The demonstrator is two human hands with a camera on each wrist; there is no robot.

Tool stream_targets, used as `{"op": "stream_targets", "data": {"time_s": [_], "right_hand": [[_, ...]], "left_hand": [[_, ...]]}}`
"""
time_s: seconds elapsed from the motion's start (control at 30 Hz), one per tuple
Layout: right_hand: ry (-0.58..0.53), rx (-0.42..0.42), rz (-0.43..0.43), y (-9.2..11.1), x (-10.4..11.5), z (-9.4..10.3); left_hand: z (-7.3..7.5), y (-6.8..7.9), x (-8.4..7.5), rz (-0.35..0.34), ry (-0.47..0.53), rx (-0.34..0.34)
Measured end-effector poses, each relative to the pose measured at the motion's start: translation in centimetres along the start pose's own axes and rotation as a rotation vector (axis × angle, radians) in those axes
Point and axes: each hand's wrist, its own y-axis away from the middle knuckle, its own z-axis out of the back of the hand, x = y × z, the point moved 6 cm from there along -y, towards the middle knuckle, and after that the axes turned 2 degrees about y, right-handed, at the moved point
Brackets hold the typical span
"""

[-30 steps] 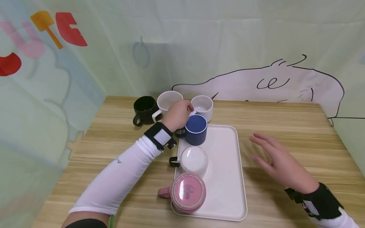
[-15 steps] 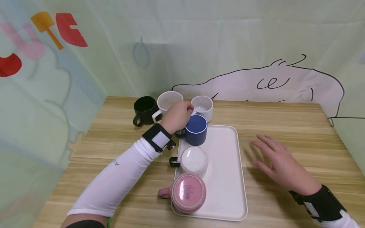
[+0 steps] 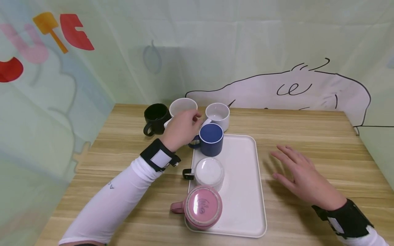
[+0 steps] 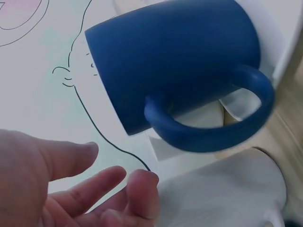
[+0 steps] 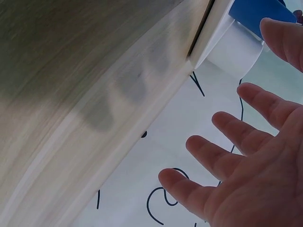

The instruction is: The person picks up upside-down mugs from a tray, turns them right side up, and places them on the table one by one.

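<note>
My left hand [image 3: 181, 129] hovers beside the blue mug [image 3: 211, 140], in front of a white mug [image 3: 183, 106] that it partly covers. In the left wrist view a gap parts its thumb [image 4: 75, 158] from the loosely bent fingers, and nothing lies between them. Just right of that hand stands a second white mug [image 3: 219, 114], upright, its handle pointing at the fingers. The blue mug is at the far end of the white tray [image 3: 241, 191]. My right hand [image 3: 303, 177] hangs over the table to the tray's right, fingers spread, holding nothing.
A pink mug [image 3: 203, 206] and a clear, ribbed cup [image 3: 210, 172] with a black handle sit bottom-up along the tray's left side. A black mug [image 3: 156, 119] stands at the back left. Behind the wooden table [image 3: 301, 130] hangs a printed curtain [image 3: 261, 41].
My left hand has let go of the right-hand white mug's handle and drawn back left and toward me. The mugs stay in place; the right hand has barely shifted.
</note>
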Motion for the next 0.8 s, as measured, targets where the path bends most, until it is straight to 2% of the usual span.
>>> {"op": "stream_targets", "data": {"time_s": [0.13, 0.3, 0.43, 0.63, 0.8], "right_hand": [[0.006, -0.003, 0.006, -0.1, 0.0, 0.0], [0.015, -0.001, -0.003, -0.1, 0.0, 0.0], [0.023, 0.007, -0.013, -0.2, -0.1, -0.1], [0.018, 0.012, -0.013, -0.2, -0.1, -0.2], [0.014, 0.015, -0.015, -0.3, -0.1, -0.3]], "left_hand": [[0.6, 1.1, 0.6, -0.027, 0.022, -0.018], [0.6, 2.3, 1.1, -0.058, 0.057, 0.01], [0.2, 3.2, 1.5, -0.075, 0.083, 0.052], [-1.0, 4.1, 2.3, -0.08, 0.066, 0.097], [-1.8, 4.1, 2.5, -0.116, 0.076, 0.095]]}}
